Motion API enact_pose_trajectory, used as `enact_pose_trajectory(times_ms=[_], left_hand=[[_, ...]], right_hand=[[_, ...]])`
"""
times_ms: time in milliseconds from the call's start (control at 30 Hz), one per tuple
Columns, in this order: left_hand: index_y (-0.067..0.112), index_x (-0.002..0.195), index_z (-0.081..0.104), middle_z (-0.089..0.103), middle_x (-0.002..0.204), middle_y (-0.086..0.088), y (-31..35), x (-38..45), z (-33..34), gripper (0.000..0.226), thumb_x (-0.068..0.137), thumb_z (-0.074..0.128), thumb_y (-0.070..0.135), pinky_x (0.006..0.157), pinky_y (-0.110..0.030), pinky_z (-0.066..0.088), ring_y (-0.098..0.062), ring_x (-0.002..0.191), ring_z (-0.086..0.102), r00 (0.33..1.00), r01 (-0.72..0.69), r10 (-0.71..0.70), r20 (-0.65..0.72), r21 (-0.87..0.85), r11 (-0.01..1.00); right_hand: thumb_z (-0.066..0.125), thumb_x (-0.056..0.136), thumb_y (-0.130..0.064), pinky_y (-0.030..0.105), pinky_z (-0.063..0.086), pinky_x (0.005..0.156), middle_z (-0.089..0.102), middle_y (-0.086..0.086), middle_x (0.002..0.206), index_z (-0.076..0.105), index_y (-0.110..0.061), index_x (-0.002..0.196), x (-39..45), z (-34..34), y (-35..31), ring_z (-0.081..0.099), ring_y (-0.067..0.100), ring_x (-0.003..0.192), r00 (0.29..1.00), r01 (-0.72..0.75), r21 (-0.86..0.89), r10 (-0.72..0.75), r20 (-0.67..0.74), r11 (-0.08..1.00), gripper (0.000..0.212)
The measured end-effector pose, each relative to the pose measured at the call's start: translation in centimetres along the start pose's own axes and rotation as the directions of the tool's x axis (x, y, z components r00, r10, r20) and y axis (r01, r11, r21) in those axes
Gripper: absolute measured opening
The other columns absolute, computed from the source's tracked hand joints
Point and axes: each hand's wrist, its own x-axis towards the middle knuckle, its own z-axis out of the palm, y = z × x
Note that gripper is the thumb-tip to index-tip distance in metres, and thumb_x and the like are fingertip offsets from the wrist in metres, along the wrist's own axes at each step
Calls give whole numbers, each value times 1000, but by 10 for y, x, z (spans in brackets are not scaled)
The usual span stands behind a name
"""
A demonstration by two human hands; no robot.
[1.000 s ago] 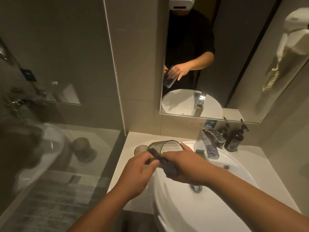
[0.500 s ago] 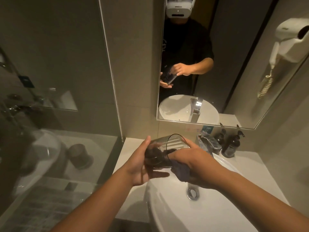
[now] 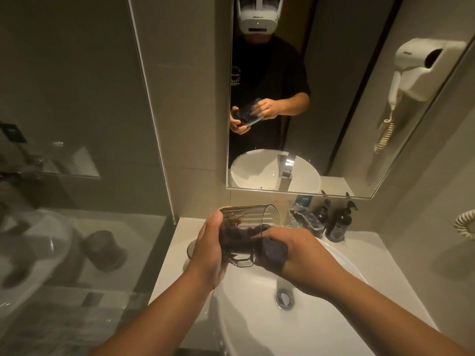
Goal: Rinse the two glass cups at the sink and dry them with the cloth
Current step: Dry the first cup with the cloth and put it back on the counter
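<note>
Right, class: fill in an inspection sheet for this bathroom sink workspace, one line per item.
Surface: white counter round the basin.
Job's things: glass cup held tilted over the basin, dark cloth at it; second glass cup on the counter, mostly hidden.
Clutter: two dark pump bottles, tap.
Grippers: left hand grips the cup; right hand grips the cloth.
Cables: coiled cord on the right wall.
Surroundings: mirror, glass shower screen.

Dim warm light, sharp centre, blurred left glass reflections, wide-angle bending at edges, soft shadows
</note>
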Motion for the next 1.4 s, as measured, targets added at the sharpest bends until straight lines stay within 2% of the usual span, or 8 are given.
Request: enact_pose_trajectory(times_ms=[200,400,533,933,1033,1133,1200,1400], left_hand=[[10,125,61,67,118,-25,-1,-6,-1,65,92,41,61,100,-57,50,-41,115,63,1000,-14,13,-16,-18,1000],[10,118,68,71,113,-20,7,-9,5,55,99,37,51,91,-47,52,-38,114,64,995,26,-28,100,26,999],[9,123,63,68,118,-23,3,-13,11,65,84,48,58,85,-44,55,-40,114,63,997,-7,9,72,-30,1000],[31,123,50,64,112,13,2,-30,8,76,68,57,82,77,-25,57,-18,106,65,817,-565,507,274,214,797],[49,127,42,60,120,23,9,-26,1,62,73,53,79,92,-32,56,-13,113,62,822,-544,406,400,340,767],[53,118,59,63,130,-2,30,-26,9,41,81,52,70,100,-55,51,-27,119,61,904,-170,68,423,210,963],[39,110,68,70,119,-7,42,-29,19,44,85,48,68,95,-54,55,-30,112,65,919,-65,-10,395,177,982],[47,100,62,68,107,2,39,-23,26,30,83,42,61,86,-51,59,-24,104,66,856,-502,421,299,290,815]], right_hand=[[74,84,-19,22,59,65,65,-15,90,61,-36,94,-5,-6,-7,72,6,70,988,-124,276,94,121,953,23],[70,86,-27,6,40,74,62,-16,112,53,-35,113,-12,-12,-4,55,2,97,986,25,-19,-22,167,1000,32],[75,81,-17,22,57,75,63,-10,108,58,-31,106,-13,-19,-1,67,10,90,981,-68,195,31,189,978,33],[71,70,-3,24,48,43,70,17,106,67,-3,110,-29,-7,-3,62,21,65,945,-276,925,251,211,262,41],[73,76,-12,26,53,51,72,9,101,67,-13,109,-29,-19,-4,66,21,69,958,-261,829,235,161,494,34],[67,89,-26,22,56,69,71,-9,92,59,-37,103,-26,-32,-2,70,8,76,972,-232,285,213,96,930,19],[65,91,-28,20,57,71,69,-12,93,55,-42,100,-24,-33,-3,70,3,77,982,-169,139,155,106,976,20],[73,80,-20,27,55,54,71,-1,83,68,-22,105,-21,-25,-11,65,18,56,979,-189,568,200,42,801,25]])
